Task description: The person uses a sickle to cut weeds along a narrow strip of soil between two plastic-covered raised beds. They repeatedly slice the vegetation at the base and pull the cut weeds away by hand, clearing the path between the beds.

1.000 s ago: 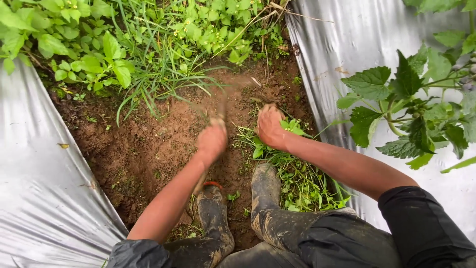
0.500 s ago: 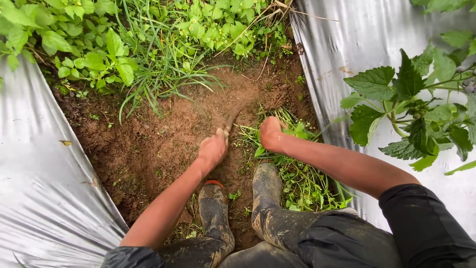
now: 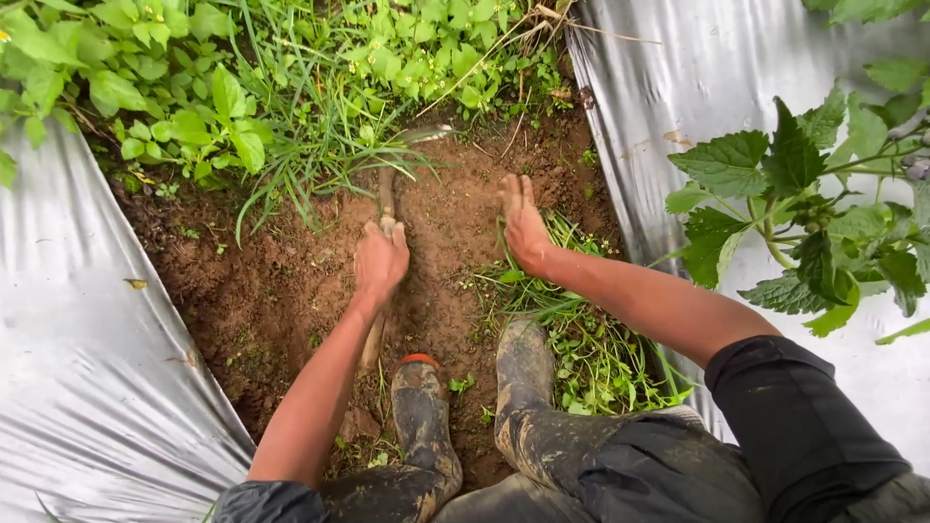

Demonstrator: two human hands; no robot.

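Left hand grips one tool handle, probably hoe; right hand open.

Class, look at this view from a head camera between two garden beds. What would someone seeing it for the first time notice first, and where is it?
First, the two bare arms reaching down the middle: the left hand grips a muddy wooden tool handle, and the right hand lies open and flat by a heap of pulled weeds. Below them stand mud-caked boots on brown soil, with silver plastic sheeting on both sides.
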